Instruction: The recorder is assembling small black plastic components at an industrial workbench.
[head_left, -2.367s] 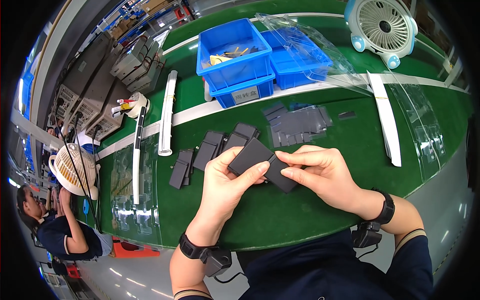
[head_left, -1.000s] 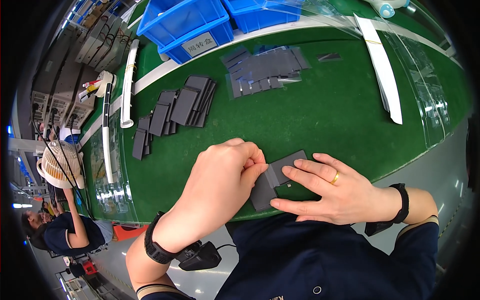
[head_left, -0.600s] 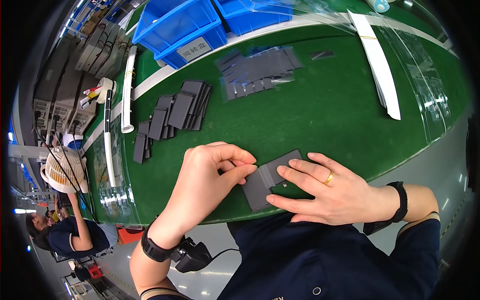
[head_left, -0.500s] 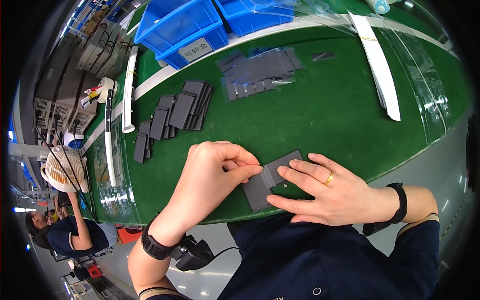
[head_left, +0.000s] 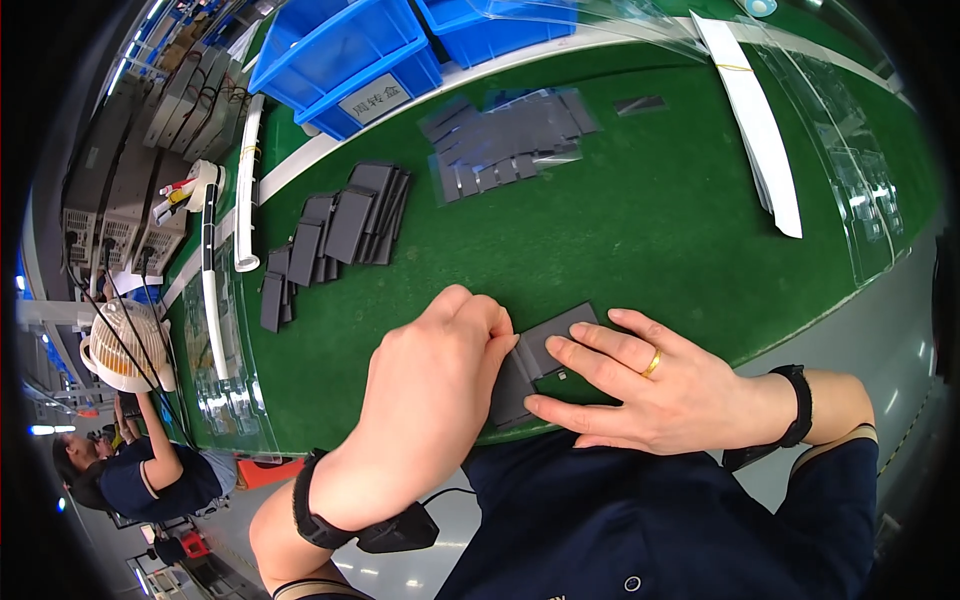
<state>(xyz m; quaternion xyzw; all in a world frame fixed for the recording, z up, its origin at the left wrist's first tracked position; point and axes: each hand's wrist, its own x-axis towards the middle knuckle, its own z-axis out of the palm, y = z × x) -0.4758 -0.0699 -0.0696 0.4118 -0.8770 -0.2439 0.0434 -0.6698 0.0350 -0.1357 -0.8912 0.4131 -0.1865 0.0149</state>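
Observation:
A flat dark grey battery pack [head_left: 514, 388] lies at the table's near edge, with a lighter strip across its middle and a small connector [head_left: 562, 376] beside it. My right hand [head_left: 640, 385], wearing a gold ring, rests on the pack with fingers spread and pressing flat. My left hand [head_left: 440, 370] is closed in a pinch at the upper left edge of the pack, next to the strip. What sits between its fingertips is hidden. Both wrists carry black bands.
Stacked dark grey packs [head_left: 352, 225] lie to the left. Clear-film sheets with dark pieces [head_left: 510, 140] lie farther back, before blue bins [head_left: 350, 60]. White folded sheets [head_left: 755, 130] are at right, a white fan [head_left: 128, 340] at left. A person [head_left: 140, 470] sits beyond.
My left hand has turned, its knuckles rising and its back now covering more of the pack's left side. The right hand stays on the pack, nearly still.

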